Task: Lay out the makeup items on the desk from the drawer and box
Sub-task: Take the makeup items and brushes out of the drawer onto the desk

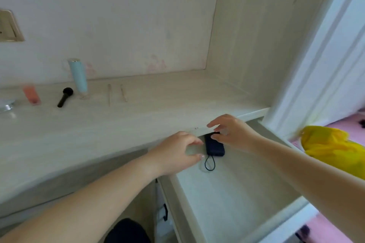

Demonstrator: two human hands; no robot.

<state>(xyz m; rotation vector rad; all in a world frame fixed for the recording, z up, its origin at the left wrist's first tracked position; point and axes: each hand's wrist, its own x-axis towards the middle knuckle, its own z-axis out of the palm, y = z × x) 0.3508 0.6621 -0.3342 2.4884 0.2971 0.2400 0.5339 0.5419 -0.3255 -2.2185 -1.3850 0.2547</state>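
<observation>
Pale wood-grain laminate covered the desk (138, 116) and the open drawer (237, 193) at lower right of the frame. A small dark blue case (214, 147) with a thin cord loop (209, 163) lay at the drawer's back, under the desk edge. The left hand (175, 154) and right hand (233, 132) flanked it, fingers spread, gripping nothing. At upper left stood a light blue tube (78, 76), beside a black brush (65, 97) and a blurred pink tube (31, 94).
</observation>
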